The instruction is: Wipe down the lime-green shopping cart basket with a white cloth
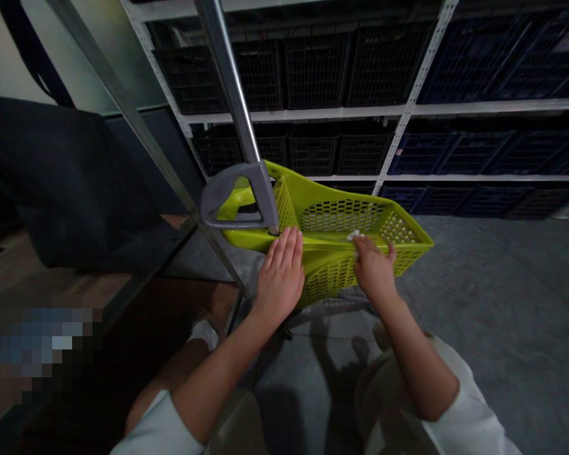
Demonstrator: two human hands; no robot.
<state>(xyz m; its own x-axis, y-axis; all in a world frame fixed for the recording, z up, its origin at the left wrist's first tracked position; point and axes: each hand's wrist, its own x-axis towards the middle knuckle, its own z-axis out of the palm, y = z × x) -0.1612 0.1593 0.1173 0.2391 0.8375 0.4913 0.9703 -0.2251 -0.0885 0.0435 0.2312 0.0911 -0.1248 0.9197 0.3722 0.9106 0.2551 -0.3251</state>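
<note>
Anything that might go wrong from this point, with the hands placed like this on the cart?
Two risks, as I judge it. The left hand lies flat on the side of the green cart and neither hand holds the metal bar, so the cart could shift if pushed. The small white item at the right hand's fingertips could drop into the basket.

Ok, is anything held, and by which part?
A white scrap shows by the right hand, inside the near rim of the green basket; whether or where it is held cannot be told. The left hand lies flat on that rim, gripping nothing.
</note>
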